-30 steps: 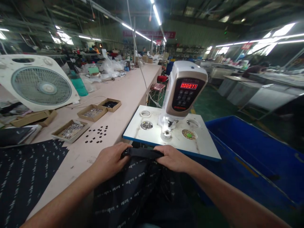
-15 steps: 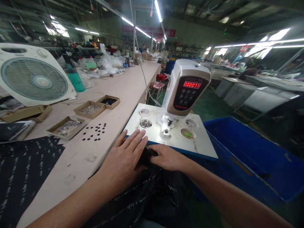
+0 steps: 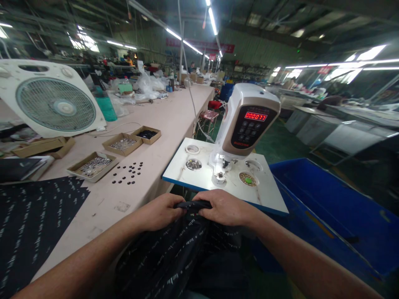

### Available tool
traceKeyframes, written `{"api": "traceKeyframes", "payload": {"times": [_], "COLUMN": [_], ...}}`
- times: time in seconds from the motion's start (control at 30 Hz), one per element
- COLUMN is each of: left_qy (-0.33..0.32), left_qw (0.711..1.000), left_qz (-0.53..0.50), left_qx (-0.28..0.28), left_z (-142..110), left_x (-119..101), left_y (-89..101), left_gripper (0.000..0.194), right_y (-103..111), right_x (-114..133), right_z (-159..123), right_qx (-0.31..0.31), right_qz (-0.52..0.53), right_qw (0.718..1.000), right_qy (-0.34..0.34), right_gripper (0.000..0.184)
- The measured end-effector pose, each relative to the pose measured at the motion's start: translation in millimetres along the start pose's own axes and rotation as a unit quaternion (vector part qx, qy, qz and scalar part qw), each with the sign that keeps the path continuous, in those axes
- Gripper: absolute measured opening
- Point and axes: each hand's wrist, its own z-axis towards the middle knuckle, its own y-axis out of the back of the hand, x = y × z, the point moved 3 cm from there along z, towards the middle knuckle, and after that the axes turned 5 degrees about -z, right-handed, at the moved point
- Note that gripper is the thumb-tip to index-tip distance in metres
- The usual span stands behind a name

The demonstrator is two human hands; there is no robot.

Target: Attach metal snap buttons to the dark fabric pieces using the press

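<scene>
Both hands grip the upper edge of a black fabric piece [image 3: 183, 245] printed with white lettering, which hangs down over my lap. My left hand [image 3: 163, 211] pinches the edge on one side, and my right hand [image 3: 221, 207] closes round it on the other, with a short folded stretch showing between them. Just beyond the hands stands a snap-fastening machine [image 3: 249, 120], its red display lit. Its white work plate [image 3: 202, 174] has round wells, one of them holding small brass-coloured parts [image 3: 247, 179]. The fabric does not touch the machine's lower die [image 3: 219, 177].
Left on the long table [image 3: 174, 120] are loose black snap caps [image 3: 129, 172], a tray of metal rings [image 3: 93, 166], two small boxes of parts [image 3: 122, 143], a box fan [image 3: 59, 99] and stacked printed fabric [image 3: 34, 220]. A blue bin [image 3: 324, 207] stands at right.
My left hand has come down from lying spread near the plate and now grips the fabric edge. The right hand keeps its hold. The view has shifted slightly.
</scene>
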Motion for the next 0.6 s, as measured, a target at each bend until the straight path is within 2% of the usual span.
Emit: {"api": "traceKeyframes", "payload": {"times": [0.2, 0.37, 0.47, 0.53, 0.6], "left_qy": [-0.023, -0.031, -0.024, -0.031, -0.041], "left_qw": [0.999, 0.988, 0.979, 0.979, 0.980], "left_qz": [-0.037, -0.143, -0.200, -0.203, -0.193], "left_qx": [-0.030, -0.051, -0.015, 0.005, 0.018], "left_z": [9, 13, 15, 16, 17], "left_x": [-5, -8, -7, -5, -3], "left_y": [4.3, 5.9, -0.2, -3.9, -5.6], "left_gripper": [0.021, 0.029, 0.037, 0.040, 0.035], "right_y": [1, 8, 13, 15, 17], "right_x": [-5, -5, -3, -2, -1], "right_z": [0, 2, 3, 2, 2], "right_qx": [-0.042, -0.108, -0.128, -0.116, -0.099], "right_qz": [-0.013, -0.043, -0.041, -0.027, -0.004], "right_qw": [0.999, 0.993, 0.991, 0.992, 0.995], "right_qy": [-0.003, -0.012, -0.024, -0.030, -0.025], "right_gripper": [0.034, 0.024, 0.019, 0.018, 0.018]}}
